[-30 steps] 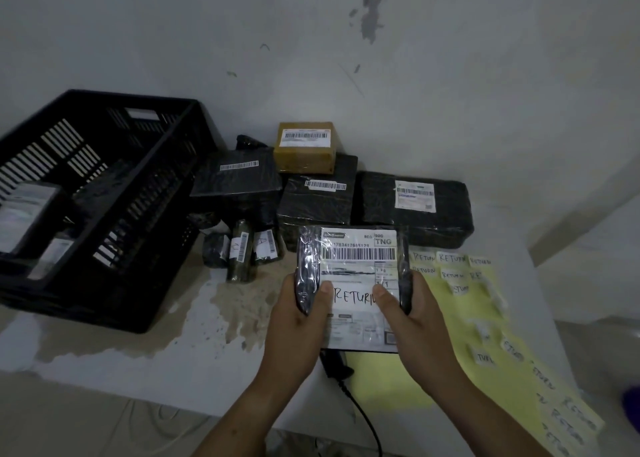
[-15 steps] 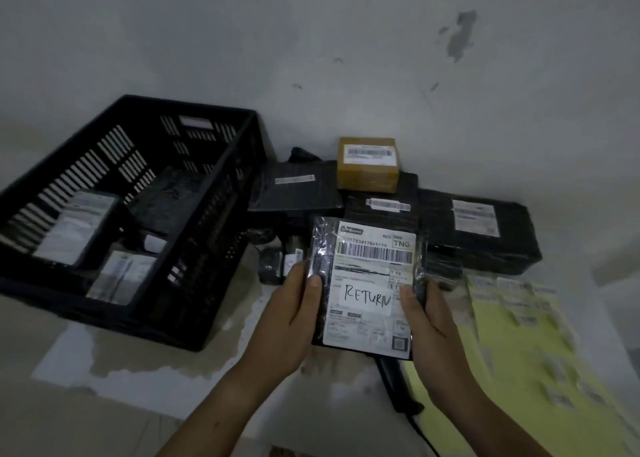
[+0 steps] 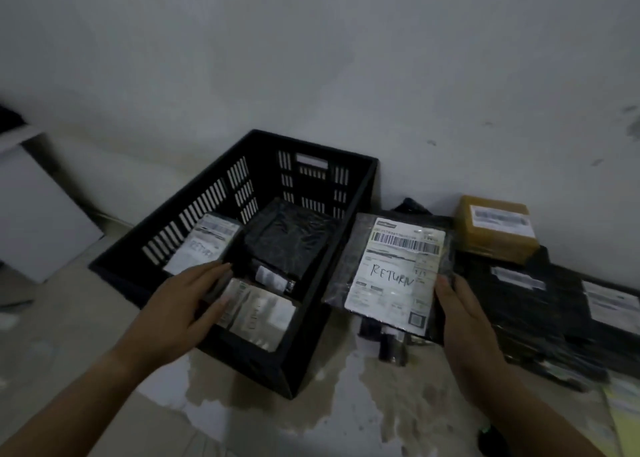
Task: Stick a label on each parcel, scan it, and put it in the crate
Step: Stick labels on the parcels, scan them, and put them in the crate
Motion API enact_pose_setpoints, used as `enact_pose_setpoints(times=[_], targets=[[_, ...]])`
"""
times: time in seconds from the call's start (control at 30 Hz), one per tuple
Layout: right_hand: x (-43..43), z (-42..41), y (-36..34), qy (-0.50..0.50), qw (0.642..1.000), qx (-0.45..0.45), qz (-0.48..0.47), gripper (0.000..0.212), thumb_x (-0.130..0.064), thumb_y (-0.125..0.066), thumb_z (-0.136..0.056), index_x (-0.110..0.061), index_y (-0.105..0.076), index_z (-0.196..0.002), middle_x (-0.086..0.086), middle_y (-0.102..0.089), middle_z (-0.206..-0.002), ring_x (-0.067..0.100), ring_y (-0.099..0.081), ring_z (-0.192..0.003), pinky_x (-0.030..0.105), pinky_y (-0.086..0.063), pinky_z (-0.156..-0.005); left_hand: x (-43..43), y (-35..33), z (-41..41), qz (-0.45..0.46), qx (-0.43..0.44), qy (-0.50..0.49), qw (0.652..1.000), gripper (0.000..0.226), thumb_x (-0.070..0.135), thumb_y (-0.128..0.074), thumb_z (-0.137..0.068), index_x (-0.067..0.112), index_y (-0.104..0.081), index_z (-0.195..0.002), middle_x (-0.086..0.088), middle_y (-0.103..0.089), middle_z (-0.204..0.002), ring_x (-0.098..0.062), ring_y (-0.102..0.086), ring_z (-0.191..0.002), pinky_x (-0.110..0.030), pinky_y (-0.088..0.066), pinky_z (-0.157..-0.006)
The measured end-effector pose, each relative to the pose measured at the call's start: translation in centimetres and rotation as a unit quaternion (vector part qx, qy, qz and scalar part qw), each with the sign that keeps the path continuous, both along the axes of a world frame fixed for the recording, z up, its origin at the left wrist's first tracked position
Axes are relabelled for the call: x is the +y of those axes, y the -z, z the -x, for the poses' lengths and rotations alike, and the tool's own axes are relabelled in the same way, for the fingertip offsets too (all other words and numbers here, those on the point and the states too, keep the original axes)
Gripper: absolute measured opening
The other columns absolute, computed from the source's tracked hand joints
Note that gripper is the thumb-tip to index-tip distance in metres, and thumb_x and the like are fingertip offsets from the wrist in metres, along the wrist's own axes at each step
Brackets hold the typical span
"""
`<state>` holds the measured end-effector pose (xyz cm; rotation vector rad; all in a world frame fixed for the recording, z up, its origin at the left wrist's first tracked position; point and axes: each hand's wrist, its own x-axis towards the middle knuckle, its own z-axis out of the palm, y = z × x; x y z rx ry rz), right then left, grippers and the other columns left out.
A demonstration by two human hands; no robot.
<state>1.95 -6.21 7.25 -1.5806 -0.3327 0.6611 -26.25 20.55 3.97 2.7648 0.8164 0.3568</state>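
Your right hand (image 3: pixel 465 321) pinches the flat black plastic-wrapped parcel (image 3: pixel 394 269) labelled RETURN just beside the black slatted plastic crate (image 3: pixel 266 363), while your left hand (image 3: pixel 183 304), fingers straight, hovers over its near rim.

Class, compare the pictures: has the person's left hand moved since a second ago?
Yes. The left hand has let go of the labelled parcel and gone leftward; it now reaches over the near wall of the crate.

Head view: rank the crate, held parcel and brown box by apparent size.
1. crate
2. held parcel, though it is nearer the camera than the box, so their true order is unsure
3. brown box
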Motion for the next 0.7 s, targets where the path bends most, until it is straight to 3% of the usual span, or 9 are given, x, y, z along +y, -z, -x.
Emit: enact_pose_setpoints(times=[0.07, 0.17, 0.3, 0.4, 0.47, 0.57, 0.7], targets=[[3.3, 0.4, -1.0, -0.031, 0.999, -0.019, -0.006, 0.026, -0.031, -0.038, -0.105, -0.025, -0.055, -0.123, -0.011, -0.066, -0.109, -0.008, -0.067, -0.081, 0.009, -0.051, -0.058, 2.4, 0.3, 0.7, -0.030, 0.059, 0.008, 0.998, 0.073, 0.069, -0.029, -0.100, 0.019, -0.053, -0.147, -0.005, -0.056, -0.148, -0.024, -0.054, -0.133, -0.040, -0.044, -0.109], [8.4, 0.8, -2.3, -0.080, 0.995, -0.051, 0.004, 0.021, -0.030, -0.042, -0.104, -0.029, -0.054, -0.122, -0.008, -0.067, -0.116, 0.004, -0.069, -0.095, 0.015, -0.055, -0.066, 3.4, 0.5, 0.7, -0.036, 0.088, 0.034, 0.995, 0.071, 0.070, -0.025, -0.099, 0.026, -0.054, -0.147, 0.000, -0.054, -0.150, -0.021, -0.053, -0.136, -0.044, -0.044, -0.110], [15.5, 0.6, -3.0, -0.186, 0.976, -0.086, 0.070, 0.025, -0.021, -0.044, -0.104, -0.024, -0.041, -0.129, 0.001, -0.064, -0.123, 0.016, -0.069, -0.098, 0.036, -0.062, -0.074, 3.2, 1.1, 0.6, -0.042, 0.042, 0.021, 0.998, 0.063, 0.063, -0.034, -0.097, 0.024, -0.063, -0.137, 0.004, -0.063, -0.141, -0.016, -0.059, -0.129, -0.042, -0.046, -0.103], [19.7, 0.0, -1.8, -0.247, 0.950, -0.120, 0.150, 0.024, -0.016, -0.041, -0.103, -0.023, -0.033, -0.125, 0.003, -0.060, -0.128, 0.021, -0.067, -0.099, 0.042, -0.061, -0.079, 3.2, 1.3, 0.7, -0.023, 0.010, 0.012, 1.000, 0.061, 0.063, -0.040, -0.093, 0.026, -0.065, -0.135, 0.007, -0.063, -0.140, -0.012, -0.059, -0.129, -0.043, -0.044, -0.104], [21.7, -0.5, -0.9, -0.257, 0.934, -0.146, 0.200, 0.024, -0.014, -0.039, -0.102, -0.020, -0.030, -0.123, 0.007, -0.057, -0.128, 0.027, -0.065, -0.102, 0.049, -0.058, -0.085, 3.1, 1.2, 0.6, -0.018, -0.009, 0.016, 1.000, 0.060, 0.063, -0.041, -0.092, 0.026, -0.066, -0.133, 0.008, -0.064, -0.139, -0.010, -0.059, -0.129, -0.044, -0.043, -0.106], [25.2, -1.6, 0.8, -0.232, 0.918, -0.183, 0.264, 0.045, -0.007, -0.043, -0.098, -0.006, -0.028, -0.141, 0.021, -0.052, -0.130, 0.039, -0.058, -0.111, 0.047, -0.054, -0.085, 3.3, 1.5, 0.5, -0.013, -0.033, 0.015, 0.999, 0.059, 0.059, -0.047, -0.087, 0.025, -0.067, -0.131, 0.009, -0.064, -0.139, -0.010, -0.058, -0.130, -0.043, -0.041, -0.108], [28.9, -3.3, 2.7, -0.247, 0.937, 0.018, 0.246, 0.058, 0.014, -0.047, -0.087, -0.005, -0.036, -0.140, 0.027, -0.058, -0.120, 0.039, -0.066, -0.096, 0.039, -0.059, -0.058, 3.5, 1.9, 0.5, -0.010, -0.046, 0.014, 0.999, 0.063, 0.058, -0.051, -0.083, 0.024, -0.067, -0.132, 0.008, -0.060, -0.143, -0.010, -0.053, -0.135, -0.043, -0.037, -0.112]])
